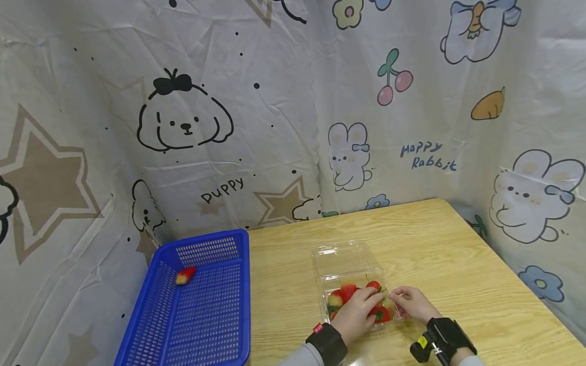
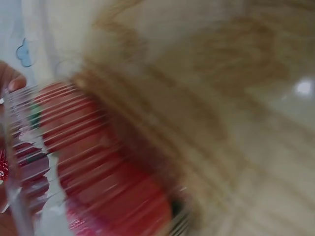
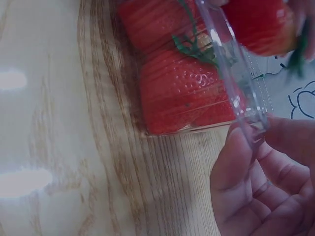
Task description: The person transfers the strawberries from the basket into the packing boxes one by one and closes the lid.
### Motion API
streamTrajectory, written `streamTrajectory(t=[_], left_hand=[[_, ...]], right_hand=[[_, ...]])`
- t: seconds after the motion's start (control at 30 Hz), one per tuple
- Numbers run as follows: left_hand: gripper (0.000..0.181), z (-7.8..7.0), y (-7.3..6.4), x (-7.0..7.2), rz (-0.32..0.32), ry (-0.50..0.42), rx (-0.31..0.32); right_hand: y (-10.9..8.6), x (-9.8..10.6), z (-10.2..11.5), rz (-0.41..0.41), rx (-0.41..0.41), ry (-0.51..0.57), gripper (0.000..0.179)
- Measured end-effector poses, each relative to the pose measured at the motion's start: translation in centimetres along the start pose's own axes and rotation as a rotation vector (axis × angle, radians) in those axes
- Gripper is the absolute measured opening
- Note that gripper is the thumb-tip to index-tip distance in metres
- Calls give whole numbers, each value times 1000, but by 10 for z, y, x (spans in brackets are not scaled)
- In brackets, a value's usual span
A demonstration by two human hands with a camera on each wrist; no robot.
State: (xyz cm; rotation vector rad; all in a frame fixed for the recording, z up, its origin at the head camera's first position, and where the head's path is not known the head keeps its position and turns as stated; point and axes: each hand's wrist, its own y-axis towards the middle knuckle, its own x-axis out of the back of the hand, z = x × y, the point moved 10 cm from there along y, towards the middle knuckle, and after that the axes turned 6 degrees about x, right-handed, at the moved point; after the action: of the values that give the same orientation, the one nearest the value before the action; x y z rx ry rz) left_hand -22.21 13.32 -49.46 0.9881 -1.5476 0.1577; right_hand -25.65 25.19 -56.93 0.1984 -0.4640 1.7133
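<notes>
A clear plastic clamshell box (image 1: 343, 259) lies with its lid folded back and several strawberries (image 1: 348, 291) in its tray. Over the tray is my left hand (image 1: 354, 314), its fingers bent down among the fruit. The right wrist view shows a strawberry (image 3: 258, 24) above the box rim, with left fingertips on either side of it. My right hand (image 1: 414, 303) pinches the rim at the box's right corner between thumb and finger (image 3: 234, 157). Through the ribbed wall, red strawberries (image 2: 103, 167) show blurred in the left wrist view.
To the left stands a blue slatted plastic basket (image 1: 244, 305), with one strawberry (image 1: 185, 275) near its back left. The wooden table (image 1: 284, 284) reaches back to a printed cloth curtain (image 1: 274, 127) that surrounds it.
</notes>
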Motion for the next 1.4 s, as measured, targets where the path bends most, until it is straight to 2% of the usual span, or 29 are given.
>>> streamTrajectory(t=[0.27, 0.47, 0.73, 0.87, 1.03, 1.13, 1.2, 1.27, 1.4], left_hand=[[49, 4, -3, -10, 21, 37, 10], [40, 10, -5, -13, 38, 88, 42], [42, 16, -7, -19, 74, 133, 85], [43, 17, -7, -20, 89, 125, 93], [50, 23, -7, -21, 182, 39, 144], [54, 26, -5, -11, 202, -35, 165], [54, 29, -1, 2, 170, -76, 164], [54, 35, 4, 20, 114, -106, 166], [56, 63, 12, 70, -14, -173, 249]], right_hand=[[0, -1, 3, 19, 38, 20, 28], [0, -2, 2, 19, 14, 28, 28], [0, -3, 1, 17, 12, 18, 28], [0, -2, 1, 12, 7, 11, 28], [0, -2, 0, 7, -6, 5, 29], [0, -2, -1, 1, -13, 0, 29], [0, -1, -1, -1, -15, -4, 29], [0, -1, -2, -4, -23, -4, 28], [0, 0, -2, -1, -30, -1, 28]])
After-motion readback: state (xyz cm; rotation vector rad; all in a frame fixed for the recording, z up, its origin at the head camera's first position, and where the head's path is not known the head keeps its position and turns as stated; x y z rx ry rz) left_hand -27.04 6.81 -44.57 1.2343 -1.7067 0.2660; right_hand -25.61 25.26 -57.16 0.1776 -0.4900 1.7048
